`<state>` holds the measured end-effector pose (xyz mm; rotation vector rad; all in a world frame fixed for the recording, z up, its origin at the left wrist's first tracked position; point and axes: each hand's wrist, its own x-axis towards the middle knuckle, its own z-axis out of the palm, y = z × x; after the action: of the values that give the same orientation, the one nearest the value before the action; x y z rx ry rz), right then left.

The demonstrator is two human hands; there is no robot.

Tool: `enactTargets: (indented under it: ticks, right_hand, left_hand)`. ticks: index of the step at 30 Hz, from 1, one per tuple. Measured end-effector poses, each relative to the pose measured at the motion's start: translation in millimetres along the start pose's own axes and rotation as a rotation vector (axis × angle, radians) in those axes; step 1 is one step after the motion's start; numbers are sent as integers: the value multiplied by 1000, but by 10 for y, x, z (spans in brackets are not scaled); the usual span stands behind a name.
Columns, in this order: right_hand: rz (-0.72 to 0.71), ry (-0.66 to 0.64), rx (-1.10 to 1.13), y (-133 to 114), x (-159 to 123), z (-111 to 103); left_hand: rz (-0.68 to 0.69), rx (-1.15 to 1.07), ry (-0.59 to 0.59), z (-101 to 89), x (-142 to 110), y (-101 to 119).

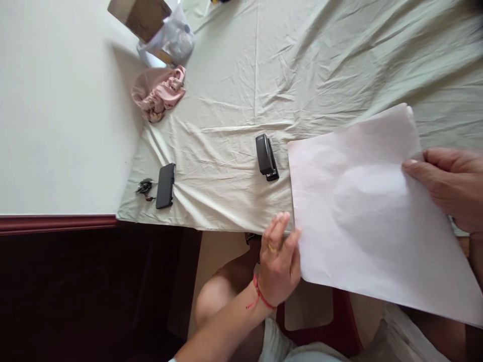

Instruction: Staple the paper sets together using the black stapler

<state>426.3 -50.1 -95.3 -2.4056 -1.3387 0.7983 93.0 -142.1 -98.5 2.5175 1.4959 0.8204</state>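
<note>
1. The left hand (278, 266) pinches the near left edge of a big white paper (362, 211), fingers on top and close together; a ring sits on one finger and a red string circles the wrist
2. The right hand (451, 183) grips the paper's right edge, thumb laid over the top face, the other fingers curled behind it
3. The paper spreads between the two hands, slightly bowed in the middle; its far part lies over the bed (264, 75) and its near part hangs past the bed edge above the person's lap
4. The bed is covered with a creased pale green sheet
5. A black stapler (266, 157) lies on the sheet just beside the paper's far left corner, not touching it as far as can be seen
6. A black phone (165, 185) lies near the bed's left edge, with a small dark bunch of keys (144, 188) just beside it
7. Farther off, a pink cloth (160, 93) is bunched by the wall, and a plastic bag (171, 40) with a cardboard box (139, 15) sits beyond it
8. The person's bare knee (213, 299) shows below the bed edge
</note>
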Motion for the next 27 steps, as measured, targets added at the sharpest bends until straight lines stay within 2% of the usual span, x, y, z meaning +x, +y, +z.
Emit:
enactTargets:
  ticks: [3, 5, 6, 8, 10, 11, 13, 15, 17, 20, 23, 25, 27]
  right_hand:
    - [1, -16, -8, -59, -15, -15]
    - [-43, -25, -24, -60, -13, -15]
    - [-68, -27, -39, -53, -10, -14]
    - [-101, -20, -65, -47, -7, -12]
    - [-105, -15, -83, -76, -19, -18]
    - [-94, -23, -86, -107, -33, -25]
    - [-58, -68, -67, -197, -74, -42]
    - [-35, -114, -30, -292, -120, -58]
    - [-45, -123, -12, -363, -154, -70]
    - [-56, -115, -24, -406, -172, -76]
    - [-67, -114, -20, -412, -171, -73]
    - [-92, -110, -10, -421, -173, -73]
    - [-106, -113, -17, -436, -179, -79]
  left_hand:
    - [135, -79, -164, -151, -533, 82]
    - [109, -45, -364, -235, -1006, 30]
    - [103, 9, -484, -270, -1252, -17]
    - [129, 148, -811, -327, -1706, -120]
    - [48, 272, -1111, -363, -2047, -192]
    - [32, 265, -1218, -371, -2165, -208]
    - [-4, 194, -1333, -364, -2319, -200]
    - [-33, 149, -1379, -334, -2422, -163]
    - [-28, 170, -1359, -293, -2525, -127]
    - [-86, 292, -1221, -233, -2673, -107]
    - [98, 199, -1070, -158, -2715, -112]
    - [265, 41, -1120, -100, -2675, -112]
    - [319, -21, -1278, -64, -2601, -111]
